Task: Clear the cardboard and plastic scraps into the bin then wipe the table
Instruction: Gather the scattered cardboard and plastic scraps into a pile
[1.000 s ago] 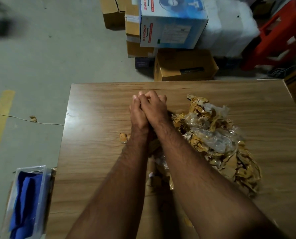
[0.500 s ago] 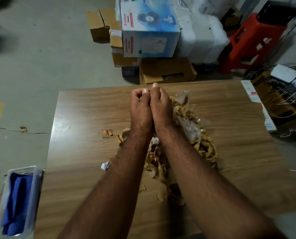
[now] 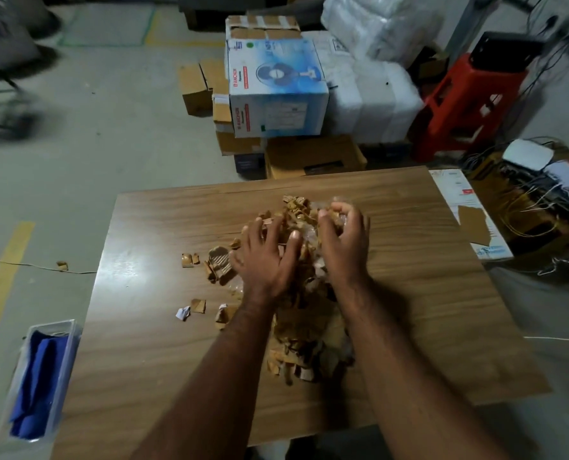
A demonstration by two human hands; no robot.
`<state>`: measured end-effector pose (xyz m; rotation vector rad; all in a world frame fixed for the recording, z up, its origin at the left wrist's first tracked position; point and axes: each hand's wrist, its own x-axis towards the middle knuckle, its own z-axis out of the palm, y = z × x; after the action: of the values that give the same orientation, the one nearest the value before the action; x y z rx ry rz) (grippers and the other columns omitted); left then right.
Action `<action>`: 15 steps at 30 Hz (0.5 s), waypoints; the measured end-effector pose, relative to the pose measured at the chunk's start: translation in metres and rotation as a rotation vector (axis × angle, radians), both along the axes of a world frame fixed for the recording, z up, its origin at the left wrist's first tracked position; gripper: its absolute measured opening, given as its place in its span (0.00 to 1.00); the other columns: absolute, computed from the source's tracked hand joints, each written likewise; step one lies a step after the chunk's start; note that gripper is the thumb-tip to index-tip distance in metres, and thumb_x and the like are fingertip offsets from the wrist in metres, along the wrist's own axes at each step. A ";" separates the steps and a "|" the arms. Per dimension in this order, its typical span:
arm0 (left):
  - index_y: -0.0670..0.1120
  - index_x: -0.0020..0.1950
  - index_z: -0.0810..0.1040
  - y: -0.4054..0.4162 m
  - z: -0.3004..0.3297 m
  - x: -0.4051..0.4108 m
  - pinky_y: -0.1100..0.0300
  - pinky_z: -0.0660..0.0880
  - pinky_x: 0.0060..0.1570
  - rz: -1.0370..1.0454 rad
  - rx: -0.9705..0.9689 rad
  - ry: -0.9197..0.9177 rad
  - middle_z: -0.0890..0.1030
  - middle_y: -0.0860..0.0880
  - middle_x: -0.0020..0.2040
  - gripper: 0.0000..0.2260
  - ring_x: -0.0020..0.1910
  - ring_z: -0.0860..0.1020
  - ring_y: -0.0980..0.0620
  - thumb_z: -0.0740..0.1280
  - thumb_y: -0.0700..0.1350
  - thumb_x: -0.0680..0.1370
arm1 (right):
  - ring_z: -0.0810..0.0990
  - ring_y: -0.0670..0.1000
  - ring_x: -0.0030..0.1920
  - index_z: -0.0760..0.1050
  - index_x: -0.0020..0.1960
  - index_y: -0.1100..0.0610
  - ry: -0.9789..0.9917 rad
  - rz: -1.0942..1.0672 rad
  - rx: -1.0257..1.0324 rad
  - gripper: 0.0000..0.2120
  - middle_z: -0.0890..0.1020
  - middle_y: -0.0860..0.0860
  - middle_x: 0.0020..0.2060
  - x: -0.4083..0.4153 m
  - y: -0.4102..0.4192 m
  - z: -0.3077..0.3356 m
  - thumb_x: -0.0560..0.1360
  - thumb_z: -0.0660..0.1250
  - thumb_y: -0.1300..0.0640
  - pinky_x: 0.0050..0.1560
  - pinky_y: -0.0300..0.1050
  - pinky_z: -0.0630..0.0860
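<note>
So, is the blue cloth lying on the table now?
No, the blue cloth sits inside a clear plastic container beside the table's left edge.

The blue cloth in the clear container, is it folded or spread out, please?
Folded: the blue cloth lies bunched in thick layers inside the clear container.

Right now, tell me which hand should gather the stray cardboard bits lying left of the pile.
Left. The left hand rests on the pile's left edge, right beside the stray cardboard bits. The right hand is curled into scraps on the far side.
</note>
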<state>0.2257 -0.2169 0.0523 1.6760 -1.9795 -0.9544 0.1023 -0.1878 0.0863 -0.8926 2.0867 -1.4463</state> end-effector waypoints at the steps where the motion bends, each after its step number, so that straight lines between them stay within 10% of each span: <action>1: 0.64 0.81 0.59 0.004 -0.007 0.002 0.28 0.42 0.76 -0.011 0.035 -0.063 0.52 0.50 0.85 0.33 0.84 0.49 0.44 0.47 0.71 0.77 | 0.74 0.47 0.64 0.76 0.65 0.51 0.068 0.017 0.038 0.14 0.69 0.49 0.70 -0.003 0.006 -0.009 0.82 0.67 0.47 0.51 0.39 0.79; 8: 0.64 0.83 0.56 0.023 -0.028 0.000 0.26 0.45 0.74 0.019 0.111 -0.103 0.51 0.52 0.85 0.34 0.84 0.48 0.45 0.45 0.71 0.77 | 0.65 0.56 0.77 0.67 0.78 0.44 0.396 0.219 0.274 0.24 0.78 0.47 0.71 0.003 0.028 -0.054 0.83 0.60 0.42 0.73 0.61 0.62; 15: 0.64 0.83 0.54 0.030 -0.047 -0.007 0.26 0.45 0.74 0.002 0.113 -0.122 0.48 0.52 0.86 0.32 0.84 0.47 0.44 0.45 0.67 0.78 | 0.53 0.53 0.83 0.62 0.81 0.41 0.586 0.334 0.456 0.26 0.62 0.46 0.82 0.003 0.032 -0.081 0.84 0.58 0.40 0.77 0.65 0.49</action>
<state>0.2182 -0.1865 0.0057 1.8372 -2.0346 -1.0022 0.1056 -0.1554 0.0055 -1.4950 2.3642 -0.5332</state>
